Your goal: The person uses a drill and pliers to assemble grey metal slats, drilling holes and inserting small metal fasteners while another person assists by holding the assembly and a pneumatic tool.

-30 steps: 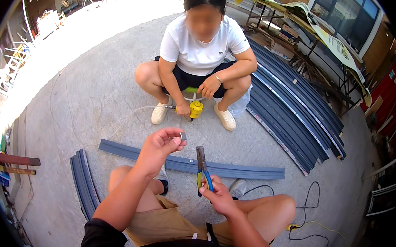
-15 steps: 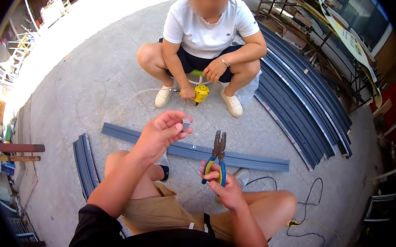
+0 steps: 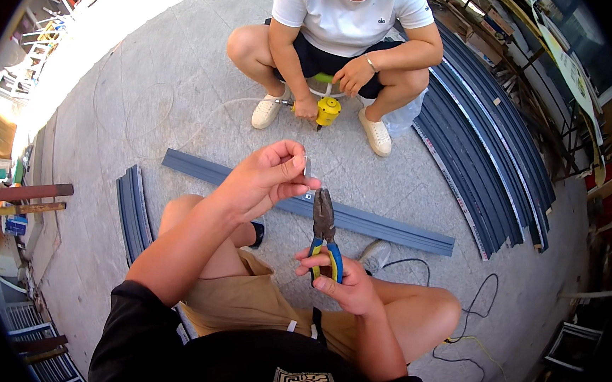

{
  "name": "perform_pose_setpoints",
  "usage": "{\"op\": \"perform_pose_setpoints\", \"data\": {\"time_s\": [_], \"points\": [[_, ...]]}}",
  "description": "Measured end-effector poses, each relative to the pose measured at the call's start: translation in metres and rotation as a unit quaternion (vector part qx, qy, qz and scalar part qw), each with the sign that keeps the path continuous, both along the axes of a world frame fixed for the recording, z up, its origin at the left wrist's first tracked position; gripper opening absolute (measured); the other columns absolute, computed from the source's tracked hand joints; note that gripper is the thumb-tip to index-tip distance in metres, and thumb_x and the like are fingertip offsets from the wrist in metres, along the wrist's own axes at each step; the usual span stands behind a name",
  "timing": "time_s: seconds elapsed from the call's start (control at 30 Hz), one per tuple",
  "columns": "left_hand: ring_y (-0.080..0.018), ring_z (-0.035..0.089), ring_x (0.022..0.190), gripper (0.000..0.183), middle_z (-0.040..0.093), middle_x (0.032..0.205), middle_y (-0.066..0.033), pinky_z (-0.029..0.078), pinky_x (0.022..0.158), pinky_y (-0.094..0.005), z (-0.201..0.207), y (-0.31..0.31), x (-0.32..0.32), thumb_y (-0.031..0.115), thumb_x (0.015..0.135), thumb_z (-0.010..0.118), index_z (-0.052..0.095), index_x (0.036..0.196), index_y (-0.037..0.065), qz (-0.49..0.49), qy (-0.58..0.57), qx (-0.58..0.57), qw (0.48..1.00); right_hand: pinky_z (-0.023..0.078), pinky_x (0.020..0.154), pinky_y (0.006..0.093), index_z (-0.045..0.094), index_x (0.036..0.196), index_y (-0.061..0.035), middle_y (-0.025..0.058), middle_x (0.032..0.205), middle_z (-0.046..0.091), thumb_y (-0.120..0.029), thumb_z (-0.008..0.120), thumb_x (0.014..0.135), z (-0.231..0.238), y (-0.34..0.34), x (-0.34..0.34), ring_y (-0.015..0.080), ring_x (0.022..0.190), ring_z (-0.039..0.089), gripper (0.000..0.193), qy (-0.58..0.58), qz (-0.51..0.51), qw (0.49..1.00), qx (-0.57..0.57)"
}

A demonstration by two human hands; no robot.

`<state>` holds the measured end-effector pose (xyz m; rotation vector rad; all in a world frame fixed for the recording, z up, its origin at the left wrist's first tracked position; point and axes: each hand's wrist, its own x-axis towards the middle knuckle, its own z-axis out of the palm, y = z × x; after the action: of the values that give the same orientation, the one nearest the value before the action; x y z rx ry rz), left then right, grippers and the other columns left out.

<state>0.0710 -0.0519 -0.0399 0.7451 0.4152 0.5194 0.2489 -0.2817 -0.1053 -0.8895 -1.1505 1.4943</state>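
Between the thumb and fingers of my left hand (image 3: 268, 178) is a small grey metal piece (image 3: 307, 167), seen nearly edge-on. My right hand (image 3: 348, 285) grips pliers (image 3: 324, 221) with blue and yellow handles, jaws pointing up. The jaw tips are just below the left fingertips, close to the metal piece; whether they touch it I cannot tell. On the floor beyond my legs lies a long blue-grey metal profile (image 3: 388, 229), partly hidden behind my left hand and the pliers.
Opposite me a person in a white shirt sits on a low green stool, holding a yellow power tool (image 3: 328, 111) with a hose. Stacked dark profiles (image 3: 479, 146) lie at the right, shorter ones (image 3: 133, 207) at the left. A black cable (image 3: 478, 313) runs along the floor at right.
The pliers have moved up and left toward my left hand, and their handles are closer together. My left hand has turned the metal piece edge-on. The view has tilted down.
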Motion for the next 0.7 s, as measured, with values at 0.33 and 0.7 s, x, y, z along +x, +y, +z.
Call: {"op": "perform_pose_setpoints", "data": {"time_s": [0.33, 0.7], "points": [[-0.0101, 0.071, 0.089, 0.019, 0.069, 0.099, 0.002, 0.058, 0.077, -0.0245, 0.002, -0.007, 0.005, 0.025, 0.107, 0.073, 0.066, 0.116, 0.01, 0.053, 0.158, 0.106, 0.98, 0.039, 0.119, 0.0403, 0.062, 0.148, 0.0014, 0.0208, 0.165, 0.049, -0.013, 0.067, 0.108, 0.007, 0.003, -0.005, 0.0221, 0.146, 0.05, 0.043, 0.086, 0.035, 0.994, -0.052], [-0.0078, 0.069, 0.088, 0.012, 0.072, 0.097, 0.0024, 0.057, 0.078, -0.0251, 0.005, -0.018, 0.01, 0.021, 0.105, 0.074, 0.067, 0.108, 0.012, 0.007, 0.176, 0.099, 0.979, 0.039, 0.12, 0.0423, 0.061, 0.148, 0.0002, 0.0217, 0.164, 0.05, -0.01, 0.065, 0.108, 0.011, 0.004, -0.01, 0.0244, 0.149, 0.05, 0.042, 0.113, 0.043, 0.991, -0.054]]}}
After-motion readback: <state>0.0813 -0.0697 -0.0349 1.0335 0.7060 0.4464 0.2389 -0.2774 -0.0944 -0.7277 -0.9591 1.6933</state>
